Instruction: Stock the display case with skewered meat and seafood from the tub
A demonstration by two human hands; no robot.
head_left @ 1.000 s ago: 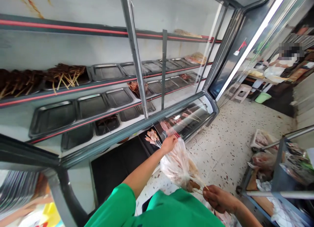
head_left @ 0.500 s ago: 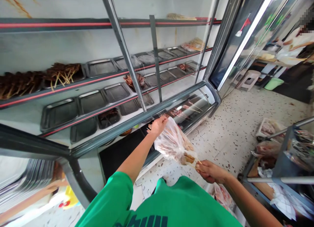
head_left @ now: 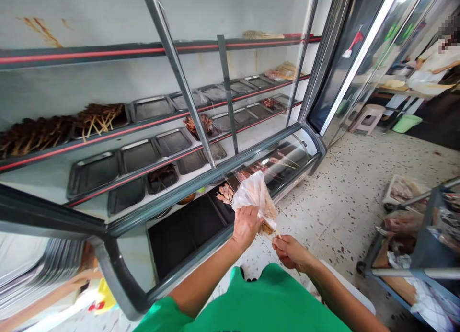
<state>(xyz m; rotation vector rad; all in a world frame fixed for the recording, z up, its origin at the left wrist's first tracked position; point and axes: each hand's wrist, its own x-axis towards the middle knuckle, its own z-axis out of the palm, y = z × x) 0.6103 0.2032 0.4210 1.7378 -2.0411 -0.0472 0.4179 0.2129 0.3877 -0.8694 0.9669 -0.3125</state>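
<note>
My left hand (head_left: 246, 226) is closed on the lower side of a clear plastic bag (head_left: 256, 193), which looks crumpled. Inside the bag are pale skewers, only partly visible through the plastic. Wooden stick ends come out of the bag's lower opening, and my right hand (head_left: 289, 252) pinches them. Just beyond the bag, inside the display case, lie several meat skewers (head_left: 225, 193), beside a dark tray (head_left: 187, 234). Farther along behind the glass are more raw skewers (head_left: 257, 168). The bag hangs over the front edge of the case.
Shelves in the case hold metal trays (head_left: 139, 152) and piled brown skewers (head_left: 99, 117). A cart (head_left: 427, 246) with bagged goods stands at right, near a white tray of meat (head_left: 402, 188) on the floor. Farther back are a stool (head_left: 368, 116), a green bin (head_left: 407, 123) and a person (head_left: 436, 63).
My left hand has moved from the bag's far top edge down to its near end. The right hand has shifted slightly left with the sticks. Skewers in the case beyond the bag show more.
</note>
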